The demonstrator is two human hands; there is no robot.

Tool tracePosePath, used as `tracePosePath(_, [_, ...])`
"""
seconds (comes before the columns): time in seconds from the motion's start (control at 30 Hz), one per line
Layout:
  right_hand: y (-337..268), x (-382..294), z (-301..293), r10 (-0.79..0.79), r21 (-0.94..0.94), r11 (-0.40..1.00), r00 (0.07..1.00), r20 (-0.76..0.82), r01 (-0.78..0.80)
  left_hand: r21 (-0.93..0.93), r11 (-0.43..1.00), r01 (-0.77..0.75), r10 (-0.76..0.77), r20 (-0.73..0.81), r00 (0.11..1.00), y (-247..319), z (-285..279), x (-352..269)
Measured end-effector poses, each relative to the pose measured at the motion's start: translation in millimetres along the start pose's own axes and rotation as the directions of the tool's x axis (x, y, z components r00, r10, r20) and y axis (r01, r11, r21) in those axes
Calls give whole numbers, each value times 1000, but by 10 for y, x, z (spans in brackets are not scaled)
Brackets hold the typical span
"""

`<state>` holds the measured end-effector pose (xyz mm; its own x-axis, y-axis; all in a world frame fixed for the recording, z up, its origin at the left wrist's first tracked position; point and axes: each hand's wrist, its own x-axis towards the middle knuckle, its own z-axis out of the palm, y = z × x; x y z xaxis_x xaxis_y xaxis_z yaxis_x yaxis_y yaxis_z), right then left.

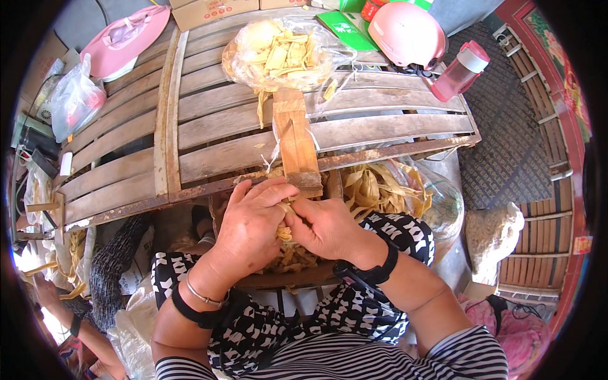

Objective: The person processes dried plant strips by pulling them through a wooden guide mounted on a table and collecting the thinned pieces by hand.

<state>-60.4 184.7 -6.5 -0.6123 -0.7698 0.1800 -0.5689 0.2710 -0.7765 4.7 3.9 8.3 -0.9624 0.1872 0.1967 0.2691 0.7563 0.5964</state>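
My left hand (254,223) and my right hand (330,228) meet just in front of a wooden block (297,147) on the table edge. Between them they grip a small bundle of pale yellow dried strips (284,232), perhaps plant husk. Fingers cover most of the bundle. Under my hands, a box or tray at my lap holds yellow scraps (297,261). Beyond the block, a clear plastic bag (232,57) lies open, with short flat strips (287,52) heaped on it. Longer dried strips (380,187) lie below the table edge, right of my hands.
The slatted table (218,123) has a rusty metal edge. On it are a pink helmet (406,33), a pink bottle (458,71), a pink hat (126,42) and a white plastic bag (76,104). Another person's forearm (97,344) shows at lower left. Cardboard boxes (216,14) stand behind.
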Motion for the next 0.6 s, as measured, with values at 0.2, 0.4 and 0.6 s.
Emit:
tracePosePath(0.2, [-136, 12, -210, 265, 702, 446, 831, 488, -555, -763, 641, 87, -270, -118, 956, 54, -258, -17])
tracePosePath(0.4, [-67, 14, -227, 232, 801, 84, 794, 562, -592, -843, 478, 246, -513, -40, 858, 18, -305, -10])
tracePosePath(0.6, [-160, 43, -159, 467, 738, 279, 758, 455, -614, -880, 217, 422, -446, 295, 845, -59, -44, 107])
